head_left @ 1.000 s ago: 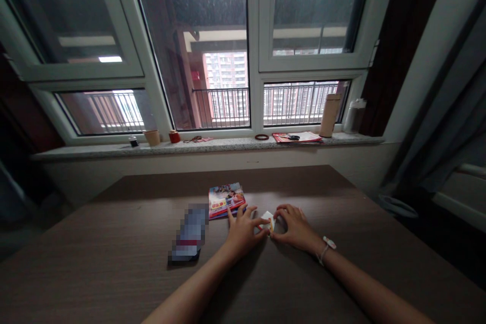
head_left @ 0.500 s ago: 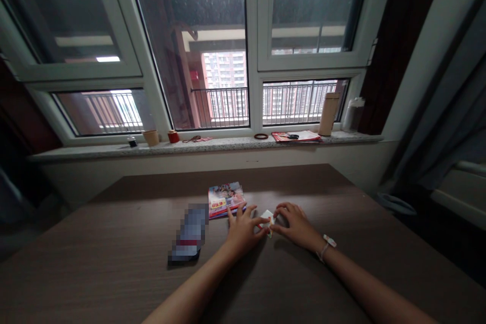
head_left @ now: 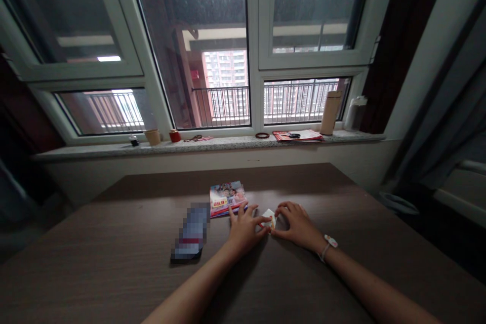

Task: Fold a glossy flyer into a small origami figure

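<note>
The person's two bare forearms reach across a brown wooden table [head_left: 114, 273]. The right wrist wears a pale wristband [head_left: 328, 242]. The left hand [head_left: 243, 228] rests on the tabletop, its outer fingers splayed, thumb and forefinger pinched on the left edge of a small folded paper [head_left: 269, 216]. The right hand [head_left: 299, 224] is curled, its fingertips closed on the paper's right side. The paper lies between both hands, near the table's middle. A dark flat object [head_left: 189, 237] lies to the left, apart from the hands. Just beyond the left hand is a colourful flyer [head_left: 227, 197]. Farther off, the windowsill [head_left: 94, 149] holds a cup [head_left: 153, 136], a red jar [head_left: 174, 135] and a tan flask [head_left: 329, 112].
</note>
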Demonstrator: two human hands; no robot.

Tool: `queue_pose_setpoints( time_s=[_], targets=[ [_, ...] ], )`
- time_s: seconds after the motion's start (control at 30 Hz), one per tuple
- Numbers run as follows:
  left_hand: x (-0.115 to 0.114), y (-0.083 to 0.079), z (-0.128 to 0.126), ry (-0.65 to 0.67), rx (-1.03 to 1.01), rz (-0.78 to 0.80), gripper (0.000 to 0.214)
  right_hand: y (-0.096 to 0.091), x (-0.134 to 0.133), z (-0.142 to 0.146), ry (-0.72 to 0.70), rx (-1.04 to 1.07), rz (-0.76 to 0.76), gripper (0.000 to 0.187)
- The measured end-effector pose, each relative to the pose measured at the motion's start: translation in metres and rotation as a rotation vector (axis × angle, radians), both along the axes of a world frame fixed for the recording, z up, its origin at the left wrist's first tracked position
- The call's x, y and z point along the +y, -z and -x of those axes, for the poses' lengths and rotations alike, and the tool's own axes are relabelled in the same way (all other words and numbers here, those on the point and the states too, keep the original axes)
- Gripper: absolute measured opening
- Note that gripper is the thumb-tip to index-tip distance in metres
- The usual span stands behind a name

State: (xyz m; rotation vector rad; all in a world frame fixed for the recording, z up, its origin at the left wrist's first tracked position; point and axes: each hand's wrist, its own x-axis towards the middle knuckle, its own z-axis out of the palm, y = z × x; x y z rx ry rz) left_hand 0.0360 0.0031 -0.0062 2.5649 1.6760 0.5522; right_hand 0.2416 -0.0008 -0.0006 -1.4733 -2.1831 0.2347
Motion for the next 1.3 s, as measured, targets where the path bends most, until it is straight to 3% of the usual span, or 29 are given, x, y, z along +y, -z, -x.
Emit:
queue_pose_setpoints(
  time_s=[0.17,0.37,0.57,0.87,1.3],
  targets=[
    [0.000,-0.002,0.000,-0.003,-0.001,0.025,0.028,0.001,0.000,-0.001,-0.016,0.026,0.004,0.050],
    [0.000,-0.004,0.000,-0.012,0.000,0.039,0.029,0.003,0.004,-0.004,-0.013,0.104,-0.013,0.028],
    [0.000,-0.002,0.000,-0.008,-0.008,0.046,0.029,0.004,0.005,0.001,0.009,-0.009,-0.126,0.025],
    [0.002,0.000,0.000,-0.001,0.003,0.044,0.028,-0.001,0.014,0.006,0.056,-0.083,-0.123,0.009],
    [0.001,-0.001,-0.001,-0.006,-0.004,0.064,0.029,0.004,0.019,0.003,0.029,-0.045,-0.150,0.015]
  ],
)
